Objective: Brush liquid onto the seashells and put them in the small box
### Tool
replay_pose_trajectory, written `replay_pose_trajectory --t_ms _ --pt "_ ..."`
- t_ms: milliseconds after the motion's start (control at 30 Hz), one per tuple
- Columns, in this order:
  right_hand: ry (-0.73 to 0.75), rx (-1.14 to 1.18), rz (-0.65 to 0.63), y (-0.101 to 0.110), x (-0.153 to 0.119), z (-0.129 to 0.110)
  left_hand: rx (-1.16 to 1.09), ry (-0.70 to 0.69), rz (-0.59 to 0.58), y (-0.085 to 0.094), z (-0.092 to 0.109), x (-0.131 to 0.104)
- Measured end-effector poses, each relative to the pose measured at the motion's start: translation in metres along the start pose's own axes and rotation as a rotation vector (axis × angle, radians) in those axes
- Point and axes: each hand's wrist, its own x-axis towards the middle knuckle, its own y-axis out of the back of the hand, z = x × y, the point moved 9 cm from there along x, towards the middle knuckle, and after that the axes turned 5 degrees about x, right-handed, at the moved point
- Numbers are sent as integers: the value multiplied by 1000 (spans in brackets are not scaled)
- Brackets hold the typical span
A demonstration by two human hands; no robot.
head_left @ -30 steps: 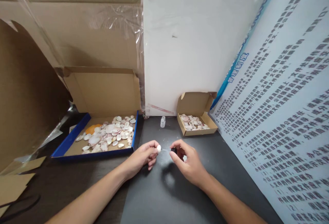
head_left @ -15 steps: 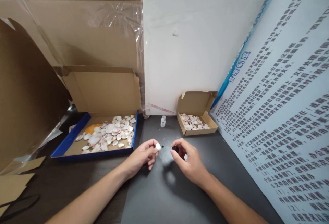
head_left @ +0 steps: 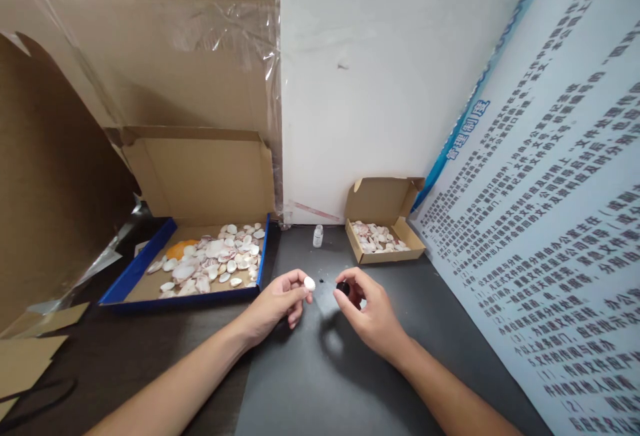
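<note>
A small white shell (head_left: 310,284) is pinched between the thumb and fingers of my left hand (head_left: 280,303). Across a short gap, my right hand (head_left: 369,304) grips a small black cap (head_left: 343,288) between thumb and fingers; something thin and dark, too small to make out, lies or hangs between the two hands. Behind the hands a small clear bottle (head_left: 318,237) with a white label stands upright on the dark grey mat (head_left: 300,383).
At the left, a blue-edged box (head_left: 173,299) holds several shells and something orange. A smaller cardboard box (head_left: 387,257) with several shells stands back right. A printed board (head_left: 540,223) leans along the right; cardboard (head_left: 190,63) and a white panel (head_left: 370,89) rise behind.
The shell in my left hand has turned slightly and shows a broader face. The black cap has tilted a little in my right hand. Both hands stay nearly in place.
</note>
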Motion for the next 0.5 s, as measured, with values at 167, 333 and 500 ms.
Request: replay_pose_trajectory --t_ms 167,333,500 --pt "-6 104 -55 -4 -1 -1 -1 -3 -1 1 -2 1" --pt "-2 40 -8 0 -1 1 10 -2 -3 0 -1 0" --pt "6 42 -6 1 0 0 24 5 -5 1 -1 0"
